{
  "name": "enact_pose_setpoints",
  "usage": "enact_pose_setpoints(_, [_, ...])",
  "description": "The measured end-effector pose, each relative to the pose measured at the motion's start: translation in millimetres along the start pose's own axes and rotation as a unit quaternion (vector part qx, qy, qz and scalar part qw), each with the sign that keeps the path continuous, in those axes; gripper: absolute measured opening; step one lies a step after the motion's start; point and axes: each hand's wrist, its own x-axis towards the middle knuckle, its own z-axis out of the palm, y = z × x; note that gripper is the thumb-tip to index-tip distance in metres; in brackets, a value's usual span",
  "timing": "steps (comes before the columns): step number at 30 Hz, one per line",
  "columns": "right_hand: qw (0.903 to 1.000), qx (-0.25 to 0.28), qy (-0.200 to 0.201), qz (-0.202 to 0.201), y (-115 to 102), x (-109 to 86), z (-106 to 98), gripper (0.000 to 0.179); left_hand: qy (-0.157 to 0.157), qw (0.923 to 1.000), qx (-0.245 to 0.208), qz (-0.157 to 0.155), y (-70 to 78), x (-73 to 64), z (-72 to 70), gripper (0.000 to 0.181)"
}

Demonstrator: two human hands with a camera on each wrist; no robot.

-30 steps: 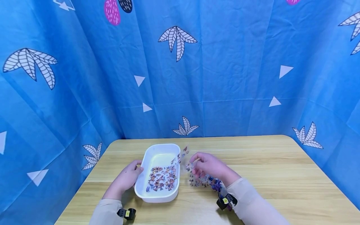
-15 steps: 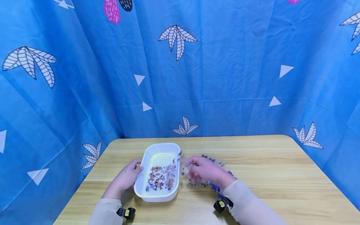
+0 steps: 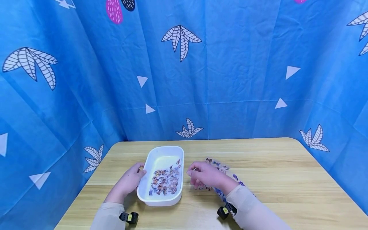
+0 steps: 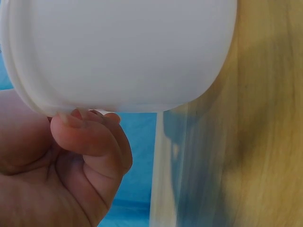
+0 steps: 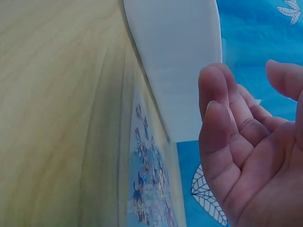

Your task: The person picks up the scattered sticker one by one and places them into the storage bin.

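Observation:
A white plastic tub (image 3: 161, 203) stands on the wooden table, tilted slightly toward the left in the head view. My left hand (image 3: 129, 180) holds its left side, thumb at the rim and curled fingers against the outer wall (image 4: 123, 52). Inside lie clear sheets printed with small colourful figures (image 3: 164, 182), looking like stickers. To the right of the tub, my right hand (image 3: 207, 175) hovers with loosely bent fingers and nothing between them; thumb and fingers stand apart in the right wrist view. Beneath it lie more printed clear sheets (image 3: 219, 165), partly hidden by hand and forearm.
The pale wooden table (image 3: 287, 179) extends to the right of the sheets. A blue patterned curtain (image 3: 235, 80) hangs behind it and along both sides. Each wrist wears a small black camera (image 3: 223, 212) on a strap.
A clear printed sheet at my right hand has passed over the tub's right rim and now lies inside. My right hand has let go and shifted slightly left. The left hand stays put.

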Motion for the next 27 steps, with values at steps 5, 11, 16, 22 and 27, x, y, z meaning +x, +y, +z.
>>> enact_pose_setpoints(5, [1.0000, -0.001, 0.000, 0.005, -1, -0.7, -1, 0.025, 0.002, 1.0000, 0.003, 0.001, 0.3, -0.4, 0.3, 0.041])
enact_pose_setpoints(11, [1.0000, 0.001, -0.001, 0.008, -1, -3.5, -8, 0.025, 0.004, 1.0000, 0.001, 0.004, 0.1, 0.6, 0.7, 0.041])
enact_pose_setpoints(16, [1.0000, -0.003, 0.008, 0.001, 1, -3.7, -20, 0.025, 0.004, 1.0000, -0.004, 0.001, 0.6, 0.8, 1.0, 0.041])
enact_pose_setpoints(22, [0.9999, -0.003, 0.012, -0.004, 3, -4.7, -32, 0.025, 0.007, 1.0000, -0.005, 0.001, 1.3, 1.8, 1.5, 0.040])
enact_pose_setpoints(27, [0.9996, -0.016, 0.023, -0.004, 2, -6.1, -39, 0.025, 0.007, 1.0000, -0.002, -0.002, -0.3, 1.8, 1.6, 0.040])
